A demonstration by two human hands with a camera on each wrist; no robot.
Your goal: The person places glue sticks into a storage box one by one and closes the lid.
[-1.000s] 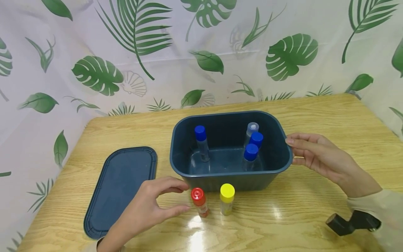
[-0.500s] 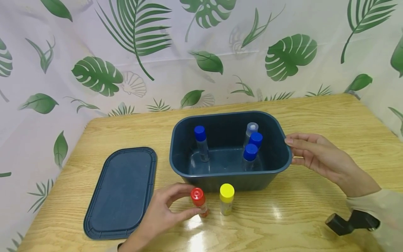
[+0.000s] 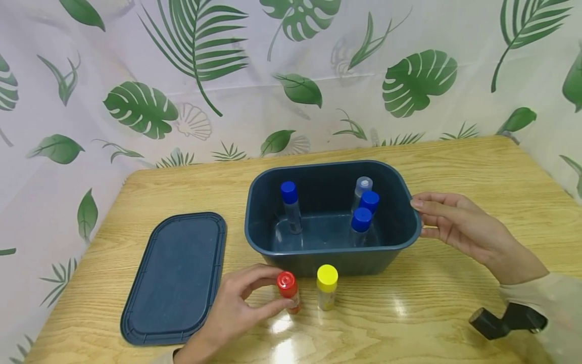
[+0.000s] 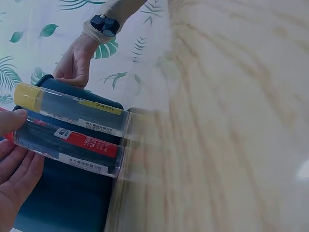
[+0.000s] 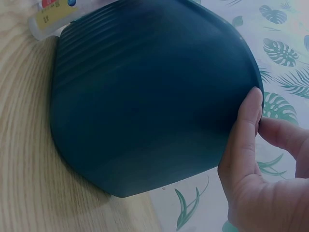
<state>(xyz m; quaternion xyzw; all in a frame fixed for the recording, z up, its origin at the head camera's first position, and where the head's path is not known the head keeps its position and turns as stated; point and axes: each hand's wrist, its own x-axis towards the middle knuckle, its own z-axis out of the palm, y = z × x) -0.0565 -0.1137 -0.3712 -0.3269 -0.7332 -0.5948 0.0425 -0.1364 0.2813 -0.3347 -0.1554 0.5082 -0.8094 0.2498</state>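
Note:
My left hand holds a red-capped liquid glue bottle between thumb and fingers; the bottle stands upright on the table. Its red label shows in the left wrist view, with my thumb against the bottle near the cap. Just right of it a yellow-capped glue bottle stands untouched. Behind both is a dark blue bin. My right hand pinches the bin's right rim, seen closer in the right wrist view. Inside the bin, several clear bottles stand upright, among them a blue-capped bottle at the left.
A dark blue lid lies flat on the wooden table, left of the bin. A leaf-print cloth hangs behind the table. A black device is worn at the right wrist.
My left hand has moved right until its thumb and fingers closed around the red-capped glue bottle. The right hand and the bin have stayed in place.

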